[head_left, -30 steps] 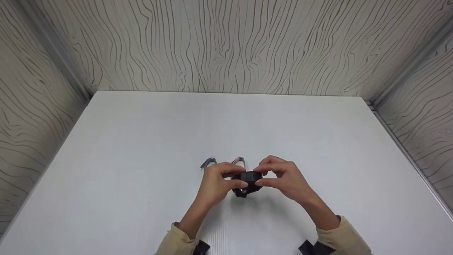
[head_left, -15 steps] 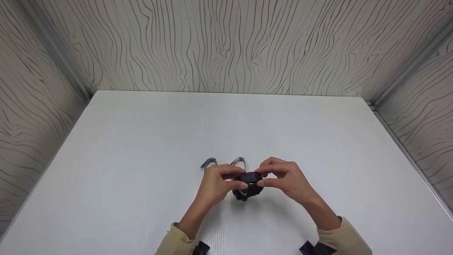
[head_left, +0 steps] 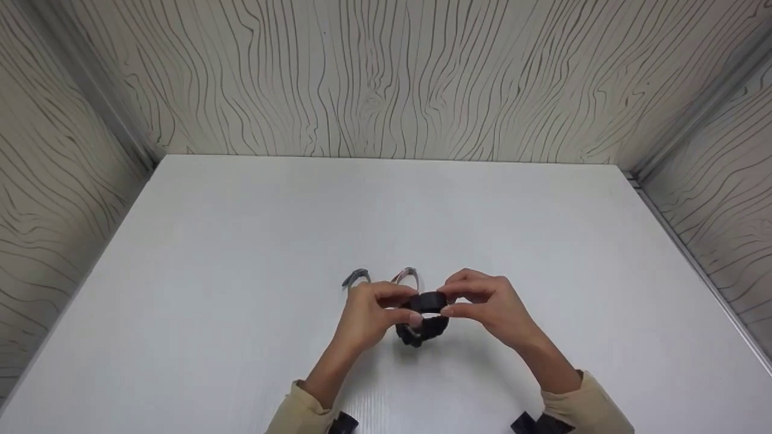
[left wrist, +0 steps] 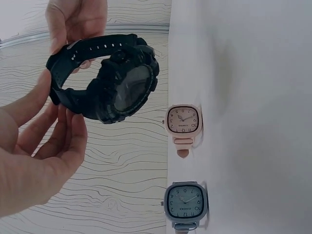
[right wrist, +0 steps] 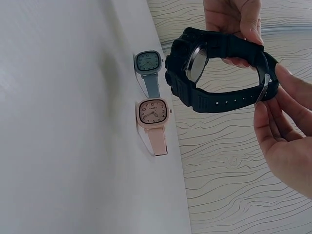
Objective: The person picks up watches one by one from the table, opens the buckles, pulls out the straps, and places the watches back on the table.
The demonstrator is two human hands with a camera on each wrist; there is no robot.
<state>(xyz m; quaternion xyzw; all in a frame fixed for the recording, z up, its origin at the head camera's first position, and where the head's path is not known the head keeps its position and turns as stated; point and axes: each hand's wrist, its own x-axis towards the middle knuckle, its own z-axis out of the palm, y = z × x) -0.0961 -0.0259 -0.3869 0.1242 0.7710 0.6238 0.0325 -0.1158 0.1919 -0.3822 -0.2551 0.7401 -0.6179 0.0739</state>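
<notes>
The white tabletop (head_left: 241,241) spreads below and around the black watch (left wrist: 119,85), which seems to be held above it; a slackened grip could let the watch drop. The left hand (head_left: 371,310) pinches one side of the black watch's strap between thumb and fingers, and the right hand (head_left: 491,301) pinches the other side; an uneven pull might twist the strap out of one grip. The watch's bulky case (right wrist: 179,68) hangs at the near side of the loop, and its weight could swing it round if either pinch loosened. Beyond the black watch are the pink watch (left wrist: 183,120) and, farther left, the blue-grey watch (left wrist: 185,202); a careless left hand could topple them. The metal buckle (right wrist: 263,88) sits on the black watch's strap; whether it is fastened I cannot tell, and if not, the loop could spring open.
</notes>
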